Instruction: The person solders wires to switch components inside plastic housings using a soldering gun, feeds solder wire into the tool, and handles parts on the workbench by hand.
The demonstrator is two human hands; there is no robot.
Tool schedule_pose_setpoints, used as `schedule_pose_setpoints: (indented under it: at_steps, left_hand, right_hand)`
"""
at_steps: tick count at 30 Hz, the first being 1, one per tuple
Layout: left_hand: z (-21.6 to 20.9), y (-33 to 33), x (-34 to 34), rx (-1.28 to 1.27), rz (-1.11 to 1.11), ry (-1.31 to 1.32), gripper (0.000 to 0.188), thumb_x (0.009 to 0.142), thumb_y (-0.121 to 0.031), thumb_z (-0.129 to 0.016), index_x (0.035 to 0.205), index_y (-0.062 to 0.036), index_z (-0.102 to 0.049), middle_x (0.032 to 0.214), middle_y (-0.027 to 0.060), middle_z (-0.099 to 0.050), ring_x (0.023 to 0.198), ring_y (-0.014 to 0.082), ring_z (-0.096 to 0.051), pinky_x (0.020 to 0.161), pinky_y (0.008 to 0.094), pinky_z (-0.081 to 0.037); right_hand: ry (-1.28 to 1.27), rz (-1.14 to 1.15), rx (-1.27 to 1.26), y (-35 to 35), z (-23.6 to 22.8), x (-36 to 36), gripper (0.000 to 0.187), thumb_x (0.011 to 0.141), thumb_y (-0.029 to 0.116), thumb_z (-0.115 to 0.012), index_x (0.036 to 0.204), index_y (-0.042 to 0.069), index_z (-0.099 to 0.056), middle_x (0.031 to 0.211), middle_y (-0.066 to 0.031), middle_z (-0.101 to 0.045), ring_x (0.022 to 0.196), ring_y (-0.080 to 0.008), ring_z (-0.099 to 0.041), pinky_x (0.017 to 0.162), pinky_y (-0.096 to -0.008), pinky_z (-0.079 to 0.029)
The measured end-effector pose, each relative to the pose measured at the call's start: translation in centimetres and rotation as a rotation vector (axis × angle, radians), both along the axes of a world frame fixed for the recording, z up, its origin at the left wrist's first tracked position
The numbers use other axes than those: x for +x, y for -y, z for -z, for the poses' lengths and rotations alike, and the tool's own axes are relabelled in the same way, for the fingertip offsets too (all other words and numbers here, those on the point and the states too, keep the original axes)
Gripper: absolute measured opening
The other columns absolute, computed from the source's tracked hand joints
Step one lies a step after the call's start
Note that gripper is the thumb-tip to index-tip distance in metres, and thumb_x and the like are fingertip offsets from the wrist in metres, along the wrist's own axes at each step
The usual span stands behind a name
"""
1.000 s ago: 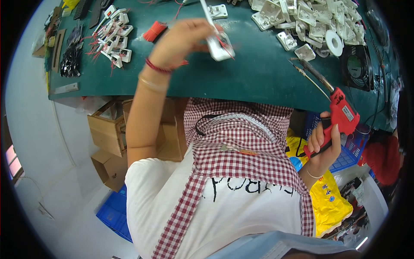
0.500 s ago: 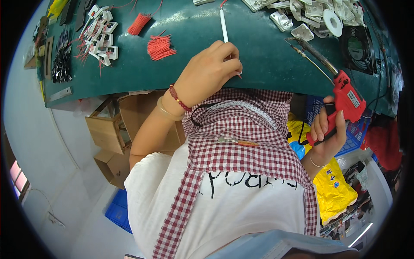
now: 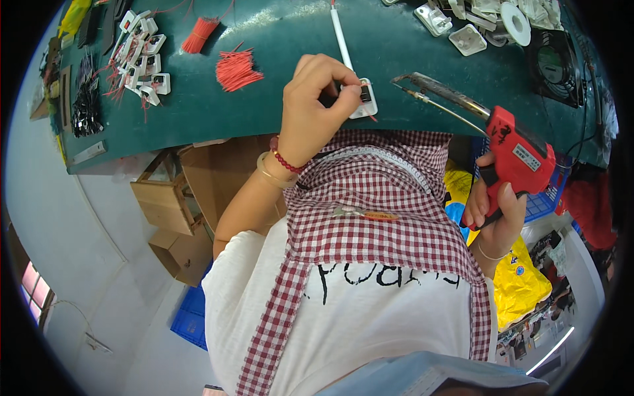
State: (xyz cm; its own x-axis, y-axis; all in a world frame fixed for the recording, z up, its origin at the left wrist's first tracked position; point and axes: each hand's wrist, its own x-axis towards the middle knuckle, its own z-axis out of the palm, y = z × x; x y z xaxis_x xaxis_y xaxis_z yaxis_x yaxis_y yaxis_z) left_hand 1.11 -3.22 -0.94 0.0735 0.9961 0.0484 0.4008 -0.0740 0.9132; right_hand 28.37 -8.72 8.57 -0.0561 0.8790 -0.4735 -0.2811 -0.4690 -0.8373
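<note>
A white plastic case (image 3: pixel 369 109) with a long white tube (image 3: pixel 341 38) lies near the table's front edge. Inside the case sits a small black part (image 3: pixel 364 94), and a short red wire end shows at its near corner. My left hand (image 3: pixel 318 99) is closed in a pinch at the case's left side, fingertips by the black part; what they grip, if anything, is hidden. In my right hand (image 3: pixel 492 204) is a red soldering gun (image 3: pixel 522 148), held by its handle. Its metal tip points left, a little right of the case and apart from it.
Red cut wires lie in two bundles (image 3: pixel 238 69) on the green table (image 3: pixel 277 39). At the left are several white cases with wires (image 3: pixel 142 63) and black leads (image 3: pixel 86 99). White parts, a white spool (image 3: pixel 515 24) and a black fan (image 3: pixel 553 66) occupy the right.
My left hand has shifted left and uncovered the white case and its black part. The soldering gun has moved down and left, its tip nearer the case.
</note>
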Motion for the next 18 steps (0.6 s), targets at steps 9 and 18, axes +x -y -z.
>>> schedule_pose_setpoints:
  at_steps: [9, 18]
  left_hand:
    - [-0.7, -1.1, -0.4, 0.242, 0.197, -0.225, 0.006, 0.073, -0.001, -0.06, 0.078, -0.0038, -0.057, 0.099, 0.0045, -0.063, 0.09, 0.0236, -0.057, 0.072, 0.0334, -0.051]
    - [-0.3, -1.0, -0.3, 0.196, 0.217, -0.232, 0.008, 0.072, 0.0, -0.06, 0.079, -0.0024, -0.055, 0.101, 0.0063, -0.064, 0.088, 0.0244, -0.059, 0.074, 0.0329, -0.049]
  right_hand:
    - [0.104, -0.085, -0.071, -0.1, -0.2, -1.7, 0.048, 0.091, 0.034, -0.053, 0.112, -0.008, -0.046, 0.052, -0.0012, -0.041, 0.037, -0.007, -0.038, 0.036, -0.0209, -0.037]
    - [0.174, -0.036, -0.138, 0.0, -0.5, -2.6, 0.047, 0.089, 0.035, -0.054, 0.109, -0.007, -0.047, 0.052, -0.0007, -0.041, 0.037, -0.0063, -0.038, 0.037, -0.0199, -0.036]
